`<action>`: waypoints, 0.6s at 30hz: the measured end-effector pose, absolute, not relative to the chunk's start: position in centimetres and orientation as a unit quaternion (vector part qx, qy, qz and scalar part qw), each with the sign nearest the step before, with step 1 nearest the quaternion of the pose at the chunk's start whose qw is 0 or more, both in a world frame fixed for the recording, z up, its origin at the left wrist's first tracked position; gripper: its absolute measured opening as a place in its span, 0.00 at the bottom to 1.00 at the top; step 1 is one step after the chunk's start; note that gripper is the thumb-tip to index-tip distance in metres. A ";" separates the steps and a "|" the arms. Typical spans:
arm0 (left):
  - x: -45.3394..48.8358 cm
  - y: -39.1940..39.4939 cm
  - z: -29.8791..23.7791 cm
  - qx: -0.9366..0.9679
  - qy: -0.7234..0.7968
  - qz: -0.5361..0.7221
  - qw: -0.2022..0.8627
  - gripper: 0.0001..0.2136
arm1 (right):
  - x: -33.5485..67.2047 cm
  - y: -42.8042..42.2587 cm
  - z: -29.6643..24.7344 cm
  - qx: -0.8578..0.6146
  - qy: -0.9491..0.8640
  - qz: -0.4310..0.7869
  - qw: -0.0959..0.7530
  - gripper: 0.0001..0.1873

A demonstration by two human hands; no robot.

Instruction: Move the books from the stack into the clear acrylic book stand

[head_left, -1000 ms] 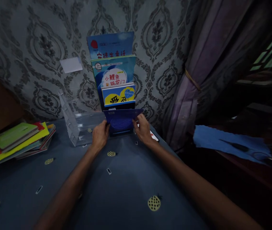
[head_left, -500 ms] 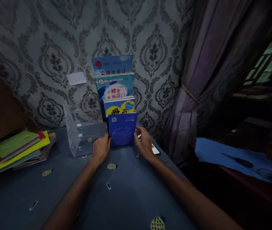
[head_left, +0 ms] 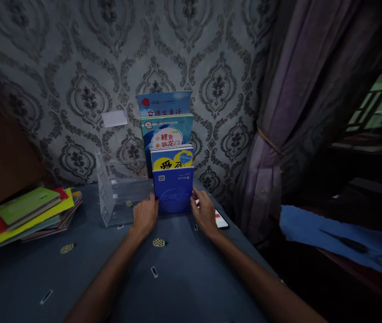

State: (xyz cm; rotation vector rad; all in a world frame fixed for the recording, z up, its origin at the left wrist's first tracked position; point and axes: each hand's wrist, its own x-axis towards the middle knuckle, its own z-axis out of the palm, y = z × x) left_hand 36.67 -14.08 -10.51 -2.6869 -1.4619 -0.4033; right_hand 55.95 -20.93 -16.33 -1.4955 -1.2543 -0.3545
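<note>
A dark blue book (head_left: 173, 190) stands upright at the front of a clear tiered stand (head_left: 106, 197). My left hand (head_left: 145, 215) grips its lower left edge, and my right hand (head_left: 204, 211) holds the lower right edge, fingers curled around both sides. Behind it, rising in steps, are a yellow and white book (head_left: 167, 160), a teal picture book (head_left: 182, 128) and a light blue book (head_left: 177, 99). The left part of the stand holds no books. Beside my right hand lies a phone (head_left: 222, 220) with its screen lit, partly covered by the hand.
On the left a stack of books (head_left: 26, 204) lies on the patterned tablecloth (head_left: 184, 278), near a brown box (head_left: 2, 157). A white card (head_left: 115, 118) is against the wall. To the right, a purple curtain (head_left: 265, 148) hangs by a blue cloth (head_left: 301, 226) with scissors (head_left: 345, 243).
The whole view has shifted, so things sit slightly lower in the picture. Both hands stay at the sides of the dark blue book, which remains in the front tier.
</note>
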 end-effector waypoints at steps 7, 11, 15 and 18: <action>36.6 -13.8 -10.7 -0.870 -0.474 -0.130 0.024 0.14 | 55.7 -21.1 -16.4 -0.630 -0.525 -0.143 0.554 0.19; 36.5 -13.8 -10.8 -0.870 -0.473 -0.136 0.019 0.14 | 55.8 -21.1 -16.4 -0.629 -0.526 -0.145 0.553 0.19; 36.5 -13.8 -10.8 -0.870 -0.473 -0.135 0.026 0.13 | 55.8 -21.0 -16.5 -0.630 -0.526 -0.142 0.554 0.19; 36.4 -13.9 -10.6 -0.870 -0.475 -0.132 0.029 0.13 | 55.9 -21.0 -16.4 -0.629 -0.524 -0.142 0.556 0.19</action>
